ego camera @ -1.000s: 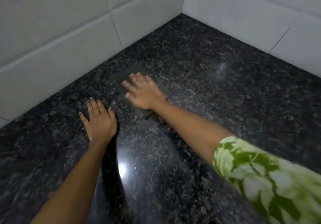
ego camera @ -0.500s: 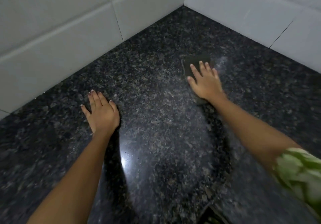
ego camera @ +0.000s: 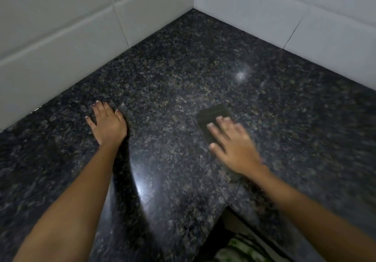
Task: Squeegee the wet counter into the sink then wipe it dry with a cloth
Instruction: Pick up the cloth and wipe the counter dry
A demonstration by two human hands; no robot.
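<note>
Far left, from about 9 o'clock up to 11, there's a wall of big glossy white rectangular tiles (ego camera: 61,38) with pale grout lines, meeting the worktop along a clean diagonal seam. The worktop itself is a polished black granite counter speckled with grey and brown flecks (ego camera: 173,82), shiny enough to throw back a bright streak of light near 6 o'clock and a smaller starry glint up around 1 o'clock.

Moving right, the left hand (ego camera: 108,124) sits at roughly 9 o'clock of centre, pressed flat on the stone, palm down, fingers together and pointing toward the left wall, nothing in it. The bare forearm runs down to the bottom left corner.

Next over, around 3 o'clock of centre, is the dark grey-green flat rectangular cloth pad (ego camera: 213,117), lying on the granite with its far corner poking out past the fingertips. It looks matte and slightly ribbed along the top edge, though it's a bit soft in focus. The right hand (ego camera: 234,148) is laid open on top of it, fingers spread and pressing down, not curled round it. That hand is motion-blurred.

The two hands are well apart, with bare counter between them.

At 5 o'clock the counter edge cuts in at a notch, and a bit of green and white leafy patterned fabric (ego camera: 242,249) shows below it. Top right, from 12 to 3 o'clock, a second white tiled wall (ego camera: 305,17) closes the corner.
</note>
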